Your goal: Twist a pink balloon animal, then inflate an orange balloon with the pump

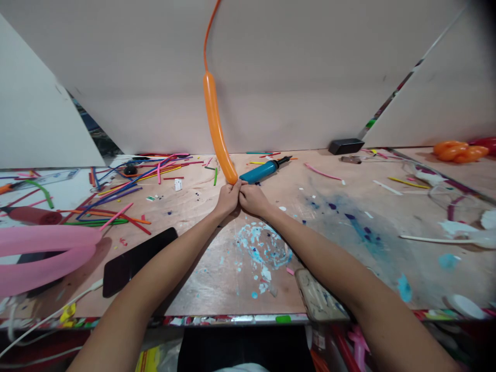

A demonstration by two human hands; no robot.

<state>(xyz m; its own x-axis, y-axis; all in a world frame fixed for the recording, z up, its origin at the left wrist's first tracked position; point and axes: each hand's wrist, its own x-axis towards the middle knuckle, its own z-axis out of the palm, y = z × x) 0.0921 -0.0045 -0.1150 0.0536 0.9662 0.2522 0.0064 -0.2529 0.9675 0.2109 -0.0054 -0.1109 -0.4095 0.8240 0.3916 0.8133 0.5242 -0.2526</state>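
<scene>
A partly inflated long orange modelling balloon (217,126) rises from my hands, its thin uninflated tail (205,44) reaching up past the top of the view. My left hand (228,199) is closed, pinching the balloon's lower end between thumb and fingers. Pressed close beside it, my right hand (252,199) is also closed at that end; the balloon's neck is hidden between the fingers. Just beyond my right hand lies a blue balloon pump (259,173), its black nozzle pointing to the back right. Whether that hand touches the pump is unclear.
Uninflated balloons (120,188) lie scattered at the left, near a pink inflated balloon (50,248). A dark phone (135,266) rests beside my left forearm, another phone (315,297) under my right. A black box (345,146) stands against the back panel (287,77); orange balloons (459,151) sit far right.
</scene>
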